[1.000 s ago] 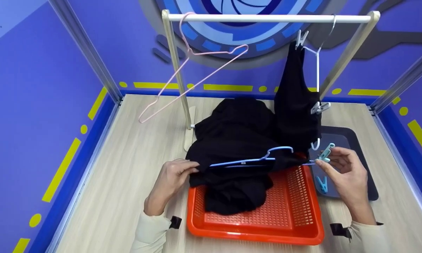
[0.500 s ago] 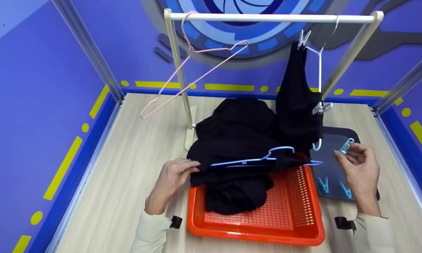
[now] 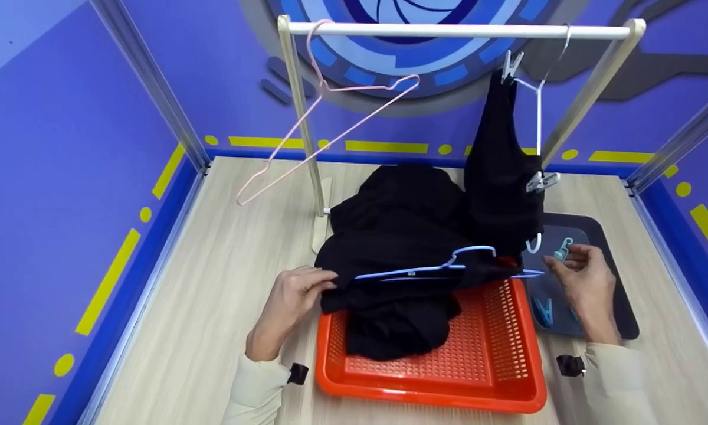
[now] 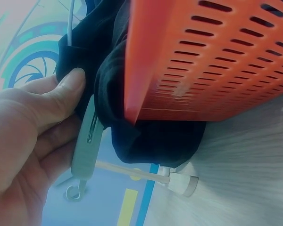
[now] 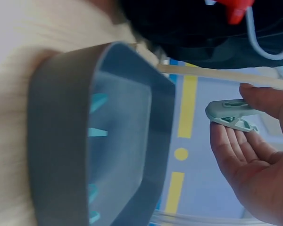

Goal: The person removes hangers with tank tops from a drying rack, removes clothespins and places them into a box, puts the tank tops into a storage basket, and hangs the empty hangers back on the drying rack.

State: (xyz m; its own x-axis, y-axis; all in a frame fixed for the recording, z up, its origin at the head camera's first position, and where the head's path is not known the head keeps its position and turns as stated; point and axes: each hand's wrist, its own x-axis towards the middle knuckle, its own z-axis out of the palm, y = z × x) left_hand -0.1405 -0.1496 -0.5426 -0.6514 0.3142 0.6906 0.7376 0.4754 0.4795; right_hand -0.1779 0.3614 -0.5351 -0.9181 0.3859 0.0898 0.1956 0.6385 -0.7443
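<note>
At the left end of the blue hanger (image 3: 401, 272), my left hand (image 3: 289, 307) pinches the black garment (image 3: 389, 236) between thumb and fingers. In the left wrist view a pale green clothespin (image 4: 87, 146) lies between the garment and my fingers; whether it is clipped on is hidden. The garment droops over the red basket (image 3: 430, 402). Above the dark grey tray (image 3: 619, 304), my right hand (image 3: 589, 292) holds another pale green clothespin (image 3: 561, 251) between thumb and fingers, apart from the hanger's right end. Blue clothespins (image 3: 544, 313) lie in the tray.
Behind stands a rack with a white bar (image 3: 448, 31). From its left end hangs a bare pink hanger (image 3: 354, 134). At its right, a black garment (image 3: 498, 171) hangs from a white hanger (image 3: 539, 118), with grey-white clothespins (image 3: 543, 182) on it.
My right hand has left the blue hanger's right end with the clothespin, swung right over the tray, then come slightly back left. The left hand keeps its place on the garment.
</note>
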